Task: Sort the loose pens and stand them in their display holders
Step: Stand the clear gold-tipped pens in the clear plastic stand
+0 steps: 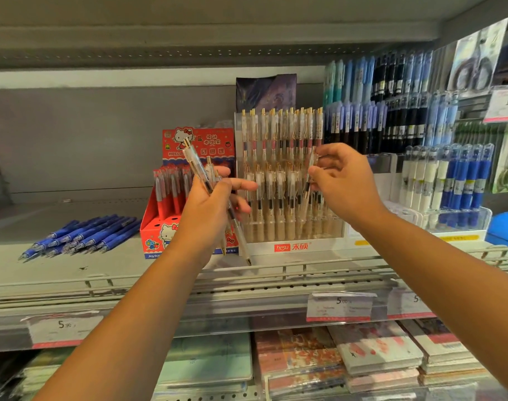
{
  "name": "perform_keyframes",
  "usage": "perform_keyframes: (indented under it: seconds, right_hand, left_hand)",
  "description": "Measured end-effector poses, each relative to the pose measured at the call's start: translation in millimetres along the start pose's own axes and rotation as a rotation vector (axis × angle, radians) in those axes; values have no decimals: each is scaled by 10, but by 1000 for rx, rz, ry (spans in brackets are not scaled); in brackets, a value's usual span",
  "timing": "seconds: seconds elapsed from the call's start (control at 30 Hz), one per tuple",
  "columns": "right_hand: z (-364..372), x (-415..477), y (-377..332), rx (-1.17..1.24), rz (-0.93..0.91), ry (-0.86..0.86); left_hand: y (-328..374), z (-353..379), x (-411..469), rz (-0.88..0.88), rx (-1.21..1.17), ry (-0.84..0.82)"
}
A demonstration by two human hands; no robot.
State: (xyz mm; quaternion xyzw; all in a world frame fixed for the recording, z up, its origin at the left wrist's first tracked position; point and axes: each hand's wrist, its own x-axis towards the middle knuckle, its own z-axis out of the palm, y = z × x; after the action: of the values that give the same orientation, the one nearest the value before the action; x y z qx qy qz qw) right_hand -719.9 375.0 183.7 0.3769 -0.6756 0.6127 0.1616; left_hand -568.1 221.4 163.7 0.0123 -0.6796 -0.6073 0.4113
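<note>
The left hand (pixel 209 204) grips a bunch of clear pens (pixel 193 157), fingers curled round them, just left of the clear display holder (pixel 293 246) and in front of the red box (pixel 200 143) beside it. The right hand (pixel 342 180) pinches a single clear pen (pixel 305 198) close against the holder's front rows, tip down. Loose blue pens (pixel 85 233) lie on the shelf (pixel 44 270) well left of the holder.
</note>
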Motion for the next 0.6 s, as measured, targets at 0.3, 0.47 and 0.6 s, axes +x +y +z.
perform_keyframes:
  seconds: [0.3,0.47,0.6]
  right_hand:
    - [83,-64,92,-192,-62,-65]
    - [56,-47,72,-241,-52,-51]
    - [92,-81,-7,-316,-145,64]
  left_hand:
    - [-16,-4,3,-19,-47,-41]
    - [-27,-15,5,-14,-11,-65]
    - [-25,-15,-4,-5,-12,-92]
